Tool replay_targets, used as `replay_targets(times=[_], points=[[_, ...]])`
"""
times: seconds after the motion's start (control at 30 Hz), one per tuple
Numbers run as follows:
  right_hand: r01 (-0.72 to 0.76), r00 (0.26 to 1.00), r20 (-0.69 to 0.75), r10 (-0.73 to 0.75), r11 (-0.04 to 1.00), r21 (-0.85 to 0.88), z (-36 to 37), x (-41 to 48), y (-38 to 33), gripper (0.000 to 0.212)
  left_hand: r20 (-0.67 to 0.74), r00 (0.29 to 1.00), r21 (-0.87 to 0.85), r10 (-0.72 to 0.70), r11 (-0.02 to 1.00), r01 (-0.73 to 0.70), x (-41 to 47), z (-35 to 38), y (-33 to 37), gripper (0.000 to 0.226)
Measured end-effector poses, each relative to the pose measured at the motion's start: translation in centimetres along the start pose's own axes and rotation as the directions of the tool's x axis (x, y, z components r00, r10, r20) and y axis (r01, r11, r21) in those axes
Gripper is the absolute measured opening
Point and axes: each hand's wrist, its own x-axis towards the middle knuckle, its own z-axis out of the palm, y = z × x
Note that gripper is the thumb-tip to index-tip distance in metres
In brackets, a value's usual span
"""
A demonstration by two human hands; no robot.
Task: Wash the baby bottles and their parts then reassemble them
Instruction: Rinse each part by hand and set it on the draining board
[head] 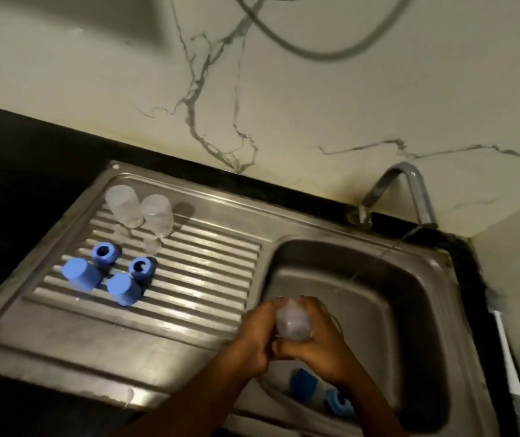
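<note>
Over the sink basin (409, 298), my left hand (257, 337) and my right hand (323, 345) both grip one clear bottle body (293, 321), fingers curled round it. On the ribbed draining board (208, 279) two clear bottle bodies (123, 205) (157, 215) stand upside down. Two clear teats (120, 232) (152, 245) lie in front of them. Nearer me sit two blue collar rings (105, 252) (140, 267) and two blue caps (82, 275) (123, 289). Down in the basin, under my right wrist, lie a blue cap (302, 381) and a blue ring (339, 402).
The metal tap (409, 190) stands at the back right of the basin, a thin stream of water falling from its spout. A dark counter (16, 159) borders the steel unit on the left, a marbled wall behind. A grey hose (315, 50) hangs on the wall.
</note>
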Motion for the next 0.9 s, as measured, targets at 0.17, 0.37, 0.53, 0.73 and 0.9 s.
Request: replay_targets(times=[0.17,0.37,0.53,0.73,0.9], points=[[0.197,0.975,-0.103,-0.195,0.980,0.008,3.2,4.9,-5.8,0.063,-0.011,0.993,-0.166,0.118,0.979,-0.118,-0.2,-5.4,6.5,0.050],[0.165,0.983,-0.080,-0.164,0.986,-0.001,7.4,14.6,-10.9,0.053,-0.167,0.936,-0.014,0.311,0.948,-0.317,-0.2,-11.3,10.2,0.040],[0.133,0.985,-0.103,-0.135,0.991,-0.025,9.8,18.4,-12.3,0.045,-0.269,0.855,0.260,0.444,0.888,-0.379,-0.1,-13.1,10.5,0.033],[0.152,0.984,-0.094,-0.153,0.988,-0.014,11.0,18.9,-12.4,0.045,-0.260,0.821,0.414,0.508,0.827,-0.381,-0.6,-12.9,11.5,0.028],[0.153,0.983,-0.097,-0.155,0.988,-0.020,11.2,18.6,-12.0,0.045,-0.248,0.774,0.477,0.583,0.769,-0.427,0.5,-12.6,11.2,0.032]])
